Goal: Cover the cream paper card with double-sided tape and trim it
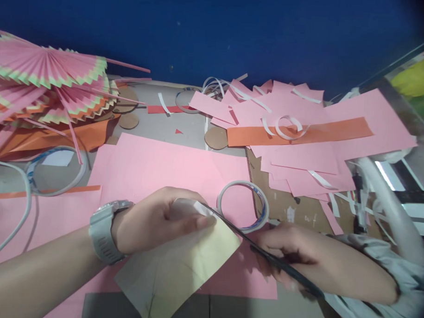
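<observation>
My left hand [164,217], with a grey watch [107,229] at the wrist, pinches the upper edge of a pale yellow paper sheet [180,264] between thumb and fingers. A small white strip [201,208] lies by the thumb tip. From the right, my right hand [281,249] is closed around dark scissors [281,266]. Their blades run along the paper's upper right edge, reaching toward my left fingers. Whether the blades are parted is unclear. Just behind the scissors, a tape roll [262,218] rests on a large pink sheet [170,162].
Pleated pink and green paper fans [51,70] are stacked at left beside another tape roll [82,168] and a white cable [27,203]. Pink paper scraps [302,157], an orange strip [338,128] and cardboard discs [216,138] lie at the back. A blue wall [216,34] stands behind.
</observation>
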Demonstrator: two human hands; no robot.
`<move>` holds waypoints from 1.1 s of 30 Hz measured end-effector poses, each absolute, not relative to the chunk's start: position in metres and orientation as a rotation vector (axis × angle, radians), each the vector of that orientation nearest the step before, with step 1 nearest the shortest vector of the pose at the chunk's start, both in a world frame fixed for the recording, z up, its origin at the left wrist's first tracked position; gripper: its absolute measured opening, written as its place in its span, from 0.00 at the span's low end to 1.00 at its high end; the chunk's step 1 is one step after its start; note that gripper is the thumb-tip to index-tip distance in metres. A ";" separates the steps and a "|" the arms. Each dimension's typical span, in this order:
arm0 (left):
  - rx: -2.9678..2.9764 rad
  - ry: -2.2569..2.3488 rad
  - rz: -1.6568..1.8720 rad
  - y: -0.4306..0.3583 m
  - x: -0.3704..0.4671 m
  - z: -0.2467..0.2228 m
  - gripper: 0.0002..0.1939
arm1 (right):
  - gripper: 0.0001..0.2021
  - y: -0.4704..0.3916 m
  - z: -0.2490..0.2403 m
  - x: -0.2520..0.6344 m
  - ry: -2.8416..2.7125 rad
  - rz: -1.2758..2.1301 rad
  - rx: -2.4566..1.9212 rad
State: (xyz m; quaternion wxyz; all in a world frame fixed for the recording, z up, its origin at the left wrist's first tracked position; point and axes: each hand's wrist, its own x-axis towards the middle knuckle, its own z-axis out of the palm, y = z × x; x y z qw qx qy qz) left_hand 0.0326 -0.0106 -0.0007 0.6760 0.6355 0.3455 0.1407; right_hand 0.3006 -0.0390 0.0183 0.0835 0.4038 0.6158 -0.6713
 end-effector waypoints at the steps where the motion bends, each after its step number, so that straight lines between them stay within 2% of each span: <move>1: 1.430 0.773 0.314 -0.011 0.032 -0.001 0.14 | 0.11 -0.039 0.018 0.301 1.846 -2.001 1.204; 7: 1.466 0.758 0.318 -0.010 0.033 -0.001 0.14 | 0.07 -0.040 0.019 0.302 1.866 -1.933 1.214; 18: 1.458 0.747 0.336 -0.009 0.033 -0.002 0.13 | 0.06 -0.042 0.019 0.302 1.845 -1.918 1.223; 20: 1.482 0.734 0.337 -0.009 0.034 -0.002 0.12 | 0.11 -0.041 0.021 0.300 1.776 -1.993 1.182; 23: 1.495 0.733 0.326 -0.010 0.034 -0.002 0.12 | 0.26 -0.038 0.021 0.299 1.735 -2.214 1.080; 26: 1.495 0.724 0.328 -0.010 0.034 -0.002 0.13 | 0.36 -0.036 0.020 0.301 1.682 -2.396 0.923; 29: 1.510 0.709 0.341 -0.009 0.034 -0.003 0.12 | 0.38 -0.041 0.019 0.303 1.591 -2.505 0.908; 33: 1.516 0.692 0.355 -0.010 0.034 -0.003 0.10 | 0.32 -0.051 0.023 0.301 1.555 -2.537 1.106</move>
